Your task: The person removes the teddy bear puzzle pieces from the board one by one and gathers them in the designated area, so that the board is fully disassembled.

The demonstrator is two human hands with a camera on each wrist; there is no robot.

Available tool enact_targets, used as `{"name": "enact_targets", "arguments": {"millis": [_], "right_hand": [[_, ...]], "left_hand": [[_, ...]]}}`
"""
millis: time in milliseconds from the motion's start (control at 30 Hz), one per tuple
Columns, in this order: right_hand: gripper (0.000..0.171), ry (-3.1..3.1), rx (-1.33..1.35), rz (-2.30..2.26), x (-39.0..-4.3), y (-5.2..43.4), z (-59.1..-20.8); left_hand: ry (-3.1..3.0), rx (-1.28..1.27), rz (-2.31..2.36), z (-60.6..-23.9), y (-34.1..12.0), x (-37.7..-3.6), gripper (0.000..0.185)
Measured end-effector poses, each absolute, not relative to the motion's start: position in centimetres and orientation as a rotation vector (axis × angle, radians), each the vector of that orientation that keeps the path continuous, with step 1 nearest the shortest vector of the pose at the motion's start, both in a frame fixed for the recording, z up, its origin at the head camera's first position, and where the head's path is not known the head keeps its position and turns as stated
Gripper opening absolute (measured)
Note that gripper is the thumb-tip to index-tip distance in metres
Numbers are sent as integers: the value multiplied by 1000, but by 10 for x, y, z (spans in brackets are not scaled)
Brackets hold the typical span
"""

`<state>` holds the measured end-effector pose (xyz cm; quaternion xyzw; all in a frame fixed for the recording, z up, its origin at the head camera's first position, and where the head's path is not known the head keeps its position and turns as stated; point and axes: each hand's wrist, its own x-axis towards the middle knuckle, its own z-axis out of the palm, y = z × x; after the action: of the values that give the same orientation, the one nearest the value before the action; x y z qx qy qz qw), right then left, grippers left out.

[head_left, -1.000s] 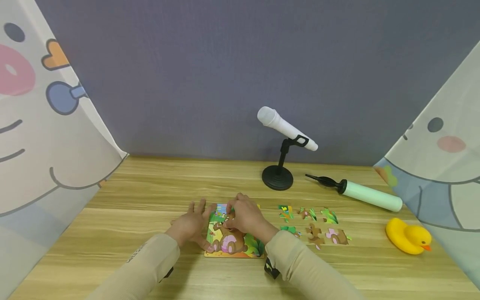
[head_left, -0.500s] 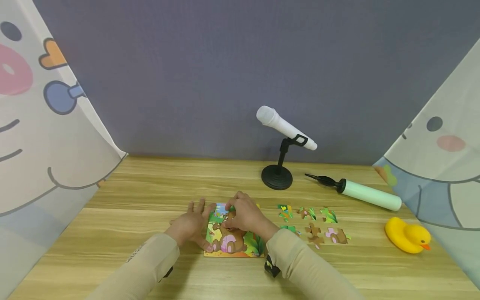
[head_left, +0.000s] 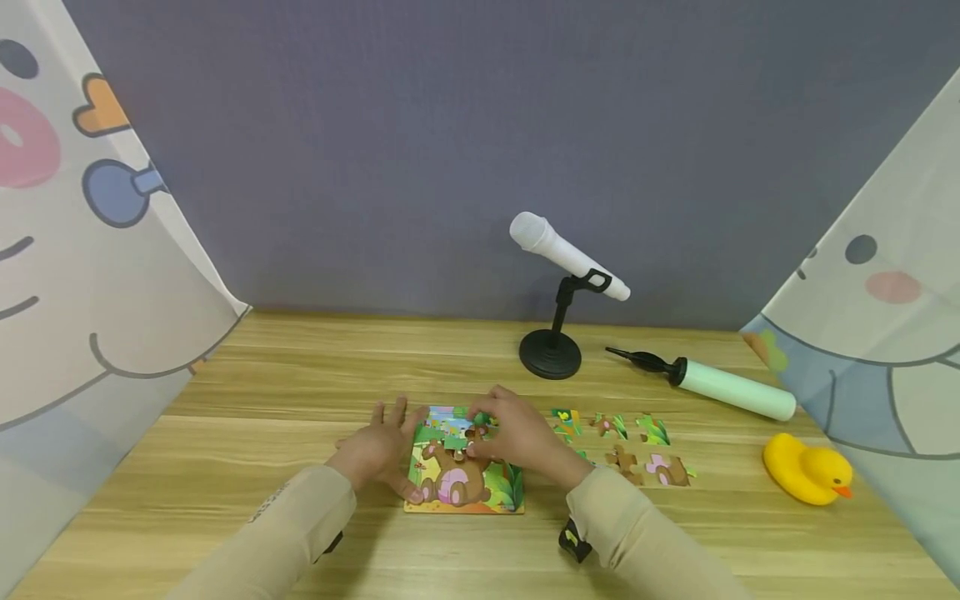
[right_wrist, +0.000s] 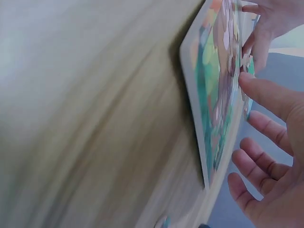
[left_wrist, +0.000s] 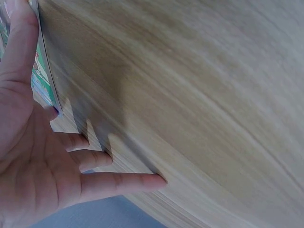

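Observation:
A jigsaw puzzle board [head_left: 453, 487] with a brown bear picture lies on the wooden table. My left hand [head_left: 375, 450] rests at its left edge, fingers spread, thumb lying on the lower left corner; the left wrist view shows these straight fingers [left_wrist: 123, 183] over the tabletop. Over the board's upper right part, my right hand [head_left: 521, 433] pinches a brown and green puzzle piece [head_left: 477, 432] between thumb and forefinger. In the right wrist view this piece [right_wrist: 247, 97] is tilted just above the board, the other fingers loosely bent.
Several loose puzzle pieces [head_left: 670, 471] lie in two rows right of the board, partly hidden by my right hand. Behind them stand a white microphone [head_left: 562, 250] on a black stand and a pale green hand pump [head_left: 738, 390]. A yellow rubber duck [head_left: 806, 468] sits farther right.
My right hand has shifted right, carrying the puzzle piece away from above the bear's body and uncovering the upper middle of the board. The left hand stays at the left edge.

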<state>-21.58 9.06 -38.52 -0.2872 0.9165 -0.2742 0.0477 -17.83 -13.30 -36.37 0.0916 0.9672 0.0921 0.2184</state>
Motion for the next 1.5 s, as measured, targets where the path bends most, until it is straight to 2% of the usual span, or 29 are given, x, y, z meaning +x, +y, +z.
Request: {"name": "enact_targets", "arguments": {"millis": [267,633,1000,1500], "right_hand": [[38,2785,-848,-851,-201,124,-377],[34,2811,-808,-900,-180,179,-368],[36,2811,-745,-913,-162,222,-377],[37,2868,-956,-848,-143,246,-399]], "left_hand": [[2671,258,289,-364,-135,-178,127],[2674,265,291,-365,-135,-177,127],[2672,258,292,-364,-134,-177,126],[2671,256,330,-363,-134,-176,127]]}}
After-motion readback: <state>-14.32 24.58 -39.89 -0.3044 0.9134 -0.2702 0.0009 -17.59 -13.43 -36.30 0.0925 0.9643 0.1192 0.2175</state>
